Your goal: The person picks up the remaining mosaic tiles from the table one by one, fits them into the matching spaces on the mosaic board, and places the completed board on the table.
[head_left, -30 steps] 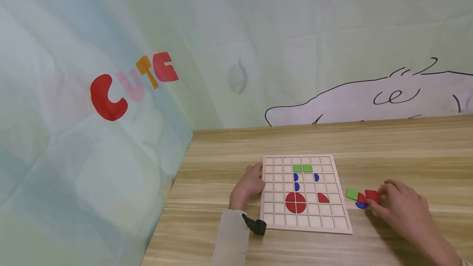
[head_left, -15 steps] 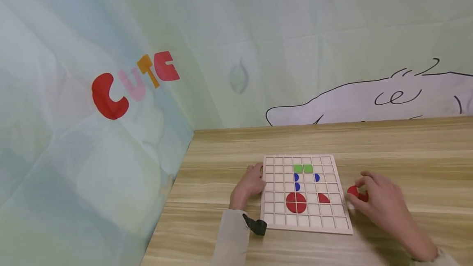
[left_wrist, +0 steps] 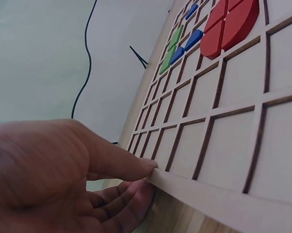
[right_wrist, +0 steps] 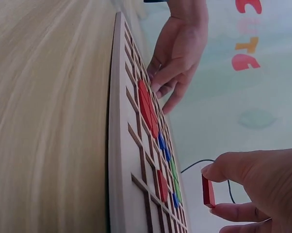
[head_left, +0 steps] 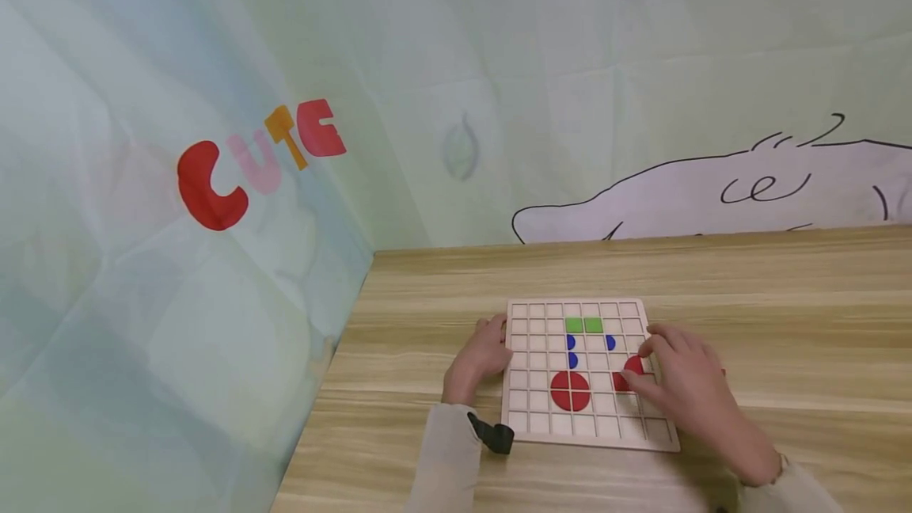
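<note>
A pale wooden grid board (head_left: 536,402) lies on the table. My left hand (head_left: 480,356) holds its left edge, with the thumb (left_wrist: 142,167) against the rim and the fingers curled below. Above the board's right side, my right hand (head_left: 687,378) pinches a red quarter-circle piece (right_wrist: 208,191) between thumb and fingers, clear of the grid. Close to it, a red quarter piece (right_wrist: 162,187) sits in a cell, partly covered by the hand in the head view. Four-part red circle (head_left: 570,391), green squares (head_left: 583,325) and blue half-circles (head_left: 572,360) sit in other cells.
A sliver of a red piece (head_left: 723,372) shows behind the right hand, on the wooden table (head_left: 427,283); other loose pieces there are hidden. A printed cloth wall (head_left: 427,141) rises at the back and left. A black wrist strap (head_left: 492,434) is on the left wrist.
My right hand has moved left from the loose pieces beside the board to above the board's right side, carrying a red piece it picked up. The left hand has stayed at the edge.
</note>
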The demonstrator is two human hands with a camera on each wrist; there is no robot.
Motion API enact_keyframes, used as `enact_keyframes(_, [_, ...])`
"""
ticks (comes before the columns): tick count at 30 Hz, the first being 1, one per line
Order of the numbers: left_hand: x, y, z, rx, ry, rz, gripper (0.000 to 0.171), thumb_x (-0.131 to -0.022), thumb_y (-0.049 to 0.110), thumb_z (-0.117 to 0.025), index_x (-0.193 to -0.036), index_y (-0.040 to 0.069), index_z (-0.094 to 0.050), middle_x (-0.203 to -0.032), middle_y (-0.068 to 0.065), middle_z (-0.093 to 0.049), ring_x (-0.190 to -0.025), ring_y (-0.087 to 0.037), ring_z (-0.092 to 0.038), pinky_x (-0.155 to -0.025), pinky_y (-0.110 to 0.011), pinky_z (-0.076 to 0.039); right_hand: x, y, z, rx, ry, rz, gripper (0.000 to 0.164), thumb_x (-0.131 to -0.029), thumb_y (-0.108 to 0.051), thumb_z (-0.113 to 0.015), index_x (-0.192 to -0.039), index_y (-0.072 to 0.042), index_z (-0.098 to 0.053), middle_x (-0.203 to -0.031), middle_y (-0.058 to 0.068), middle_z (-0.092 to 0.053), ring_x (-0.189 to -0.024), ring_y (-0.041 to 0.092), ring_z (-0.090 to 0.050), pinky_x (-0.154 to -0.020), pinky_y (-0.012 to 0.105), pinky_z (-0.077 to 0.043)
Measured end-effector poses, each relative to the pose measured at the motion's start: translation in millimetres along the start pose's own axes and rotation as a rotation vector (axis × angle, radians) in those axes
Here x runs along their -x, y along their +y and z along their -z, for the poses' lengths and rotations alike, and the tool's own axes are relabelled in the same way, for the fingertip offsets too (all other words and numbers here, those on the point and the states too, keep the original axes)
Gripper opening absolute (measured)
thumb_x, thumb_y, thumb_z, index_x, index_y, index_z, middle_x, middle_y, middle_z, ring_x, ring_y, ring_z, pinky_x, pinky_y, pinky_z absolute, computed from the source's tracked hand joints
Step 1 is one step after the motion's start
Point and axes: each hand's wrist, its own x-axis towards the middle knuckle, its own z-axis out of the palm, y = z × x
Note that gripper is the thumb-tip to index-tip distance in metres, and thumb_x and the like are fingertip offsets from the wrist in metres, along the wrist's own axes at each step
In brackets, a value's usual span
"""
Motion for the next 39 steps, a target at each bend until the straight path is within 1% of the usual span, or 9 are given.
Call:
enact_keyframes(7, [0.3, 0.6, 1.2, 0.003, 0.0, 0.008, 0.061, -0.087, -0.001, -0.051, -0.146, 0.008, -0.037, -0.137, -0.018, -0.039, -0.12, -0.029, -0.042, -0.103, -0.045, -0.035, -6, -9, -15, 0.041, -0.032, -0.002, 0.029, -0.073, -0.03, -0.079, -0.084, -0.008, -0.063, -0.125, 0.023, -0.055, -0.117, 0.044, -0.046, -0.095, 0.064, -0.031])
enact_keyframes(12, [0.7, 0.7, 1.7, 0.011, -0.007, 0.025, 0.061, -0.088, 0.0, -0.053, -0.146, 0.008, -0.037, -0.136, -0.018, -0.039, -0.12, -0.03, -0.042, -0.104, -0.045, -0.035, -7, -12, -25, 0.055, -0.058, 0.003, 0.028, -0.072, -0.03, -0.08, -0.081, -0.011, -0.062, -0.124, 0.022, -0.056, -0.118, 0.042, -0.045, -0.093, 0.063, -0.033])
enact_keyframes(19, [0.3, 0.8, 2.1, 0.013, -0.007, 0.019, 0.061, -0.087, 0.0, -0.054, -0.145, 0.007, -0.037, -0.135, -0.018, -0.04, -0.118, -0.029, -0.043, -0.104, -0.046, -0.035, -6, -16, -36, 0.071, -0.069, 0.033, 0.03, -0.071, -0.031, -0.08, -0.079, -0.013, -0.058, -0.127, 0.022, -0.054, -0.119, 0.043, -0.045, -0.094, 0.061, -0.034])
enact_keyframes(28, [1.2, 1.5, 1.9, 0.017, -0.007, 0.035, 0.062, -0.086, -0.001, -0.053, -0.146, 0.007, -0.037, -0.137, -0.018, -0.039, -0.115, -0.028, -0.045, -0.101, -0.045, -0.037, -6, -18, -40, 0.108, -0.052, 0.057, 0.031, -0.073, -0.035, -0.077, -0.074, -0.016, -0.053, -0.125, 0.02, -0.055, -0.119, 0.042, -0.047, -0.094, 0.06, -0.035])
enact_keyframes(39, [-0.3, 0.6, 1.1, 0.01, -0.009, 0.02, 0.063, -0.085, -0.003, -0.053, -0.145, 0.006, -0.037, -0.134, -0.018, -0.04, -0.113, -0.028, -0.045, -0.101, -0.045, -0.037, -3, -21, -38, 0.173, -0.055, 0.065, 0.032, -0.075, -0.038, -0.075, -0.081, -0.012, -0.058, -0.122, 0.018, -0.058, -0.116, 0.041, -0.048, -0.094, 0.059, -0.035])
